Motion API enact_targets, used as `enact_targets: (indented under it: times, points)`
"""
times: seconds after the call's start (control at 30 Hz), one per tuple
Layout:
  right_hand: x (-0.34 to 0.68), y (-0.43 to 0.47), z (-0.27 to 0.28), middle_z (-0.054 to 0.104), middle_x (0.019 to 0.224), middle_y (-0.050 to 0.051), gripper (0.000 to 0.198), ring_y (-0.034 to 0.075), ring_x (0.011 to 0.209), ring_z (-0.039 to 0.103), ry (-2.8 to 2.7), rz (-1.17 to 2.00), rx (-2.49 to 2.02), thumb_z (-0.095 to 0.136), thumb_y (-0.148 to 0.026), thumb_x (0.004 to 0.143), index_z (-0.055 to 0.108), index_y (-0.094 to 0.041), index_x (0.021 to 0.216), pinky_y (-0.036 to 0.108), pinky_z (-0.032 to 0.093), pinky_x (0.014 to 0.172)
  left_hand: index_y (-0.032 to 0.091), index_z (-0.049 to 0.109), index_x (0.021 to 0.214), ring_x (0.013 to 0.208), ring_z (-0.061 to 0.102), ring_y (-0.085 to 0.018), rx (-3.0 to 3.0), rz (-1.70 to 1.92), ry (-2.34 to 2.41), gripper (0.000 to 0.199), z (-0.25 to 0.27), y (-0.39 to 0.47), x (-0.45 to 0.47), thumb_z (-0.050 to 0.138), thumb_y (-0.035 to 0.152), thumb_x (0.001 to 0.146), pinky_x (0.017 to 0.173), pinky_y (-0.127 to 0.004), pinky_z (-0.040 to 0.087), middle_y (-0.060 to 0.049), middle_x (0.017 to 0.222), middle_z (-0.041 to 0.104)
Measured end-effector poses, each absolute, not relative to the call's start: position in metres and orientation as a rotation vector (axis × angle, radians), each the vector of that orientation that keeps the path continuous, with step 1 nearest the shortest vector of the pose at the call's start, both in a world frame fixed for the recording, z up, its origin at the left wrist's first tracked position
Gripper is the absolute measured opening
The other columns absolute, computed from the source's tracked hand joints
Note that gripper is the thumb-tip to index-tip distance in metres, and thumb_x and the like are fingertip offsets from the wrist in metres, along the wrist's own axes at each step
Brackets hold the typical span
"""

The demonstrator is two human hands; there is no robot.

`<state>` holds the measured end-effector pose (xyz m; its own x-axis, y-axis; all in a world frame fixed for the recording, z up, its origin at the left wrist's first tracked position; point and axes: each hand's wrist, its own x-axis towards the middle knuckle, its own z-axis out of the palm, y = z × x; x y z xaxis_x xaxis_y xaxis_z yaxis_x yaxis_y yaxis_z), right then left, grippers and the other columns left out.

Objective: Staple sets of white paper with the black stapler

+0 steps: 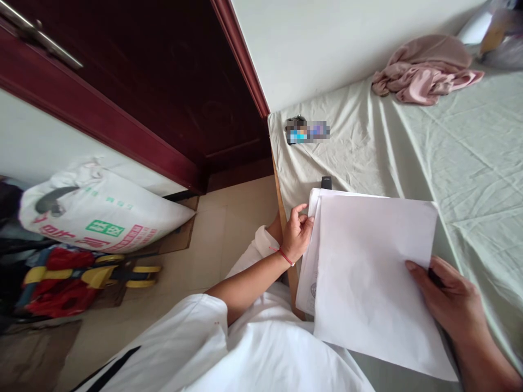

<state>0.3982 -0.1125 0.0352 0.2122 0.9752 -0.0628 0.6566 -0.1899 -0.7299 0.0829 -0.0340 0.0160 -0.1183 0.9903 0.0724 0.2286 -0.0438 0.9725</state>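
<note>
A stack of white paper sheets (368, 272) lies on a pale green bedsheet (469, 163), overhanging the bed's near edge. My left hand (297, 233) pinches the left edge of the stack near its top corner; a red string circles that wrist. My right hand (445, 296) rests on the right edge of the top sheet, fingers curled, with a thin dark object, perhaps a pen, held under them. A small black object (326, 182) peeks out just beyond the papers' far edge.
A crumpled pink garment (427, 71) lies at the bed's far side. A blurred small item (306, 132) sits near the bed corner. A dark red door (163, 81) stands left. A white printed sack (98, 209) and red-yellow toys (81, 277) sit on the tiled floor.
</note>
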Motion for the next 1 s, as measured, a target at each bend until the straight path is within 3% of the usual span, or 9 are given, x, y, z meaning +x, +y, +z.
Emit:
enact_targets:
  times: [0.23, 0.5, 0.8, 1.0]
  points:
    - [0.395, -0.115, 0.041, 0.06, 0.067, -0.002, 0.043, 0.014, 0.063, 0.05, -1.431, 0.789, -1.999, 0.061, -0.064, 0.084, 0.072, -0.023, 0.084, 0.025, 0.04, 0.057, 0.02, 0.063, 0.096, 0.066, 0.048, -0.014, 1.447, 1.113, 1.443, 0.045, 0.021, -0.037, 0.083, 0.051, 0.063, 0.099, 0.067, -0.028, 0.038, 0.002, 0.07, 0.054]
    - [0.395, -0.115, 0.041, 0.06, 0.067, -0.003, 0.041, 0.015, 0.063, 0.05, -1.448, 0.812, -1.989, 0.059, -0.063, 0.085, 0.072, -0.024, 0.085, 0.026, 0.041, 0.059, 0.02, 0.06, 0.09, 0.076, 0.049, -0.016, 1.364, 1.119, 1.32, 0.042, 0.026, -0.038, 0.082, 0.05, 0.06, 0.1, 0.075, -0.028, 0.041, 0.001, 0.076, 0.054]
    - [0.399, -0.115, 0.037, 0.068, 0.075, -0.001, 0.044, 0.018, 0.071, 0.059, -1.485, 0.802, -1.94, 0.06, -0.061, 0.085, 0.076, -0.024, 0.1, 0.027, 0.047, 0.063, 0.02, 0.058, 0.087, 0.072, 0.042, -0.014, 1.246, 1.146, 1.293, 0.041, 0.025, -0.038, 0.081, 0.057, 0.06, 0.097, 0.072, -0.027, 0.037, 0.003, 0.072, 0.046]
    - [0.411, -0.112, 0.026, 0.07, 0.073, 0.0, 0.042, 0.018, 0.064, 0.061, -1.584, 0.833, -1.833, 0.062, -0.062, 0.084, 0.078, -0.024, 0.091, 0.026, 0.049, 0.058, 0.02, 0.053, 0.082, 0.067, 0.035, -0.013, 1.241, 1.159, 1.294, 0.048, 0.023, -0.039, 0.082, 0.052, 0.066, 0.098, 0.066, -0.028, 0.033, 0.004, 0.069, 0.039]
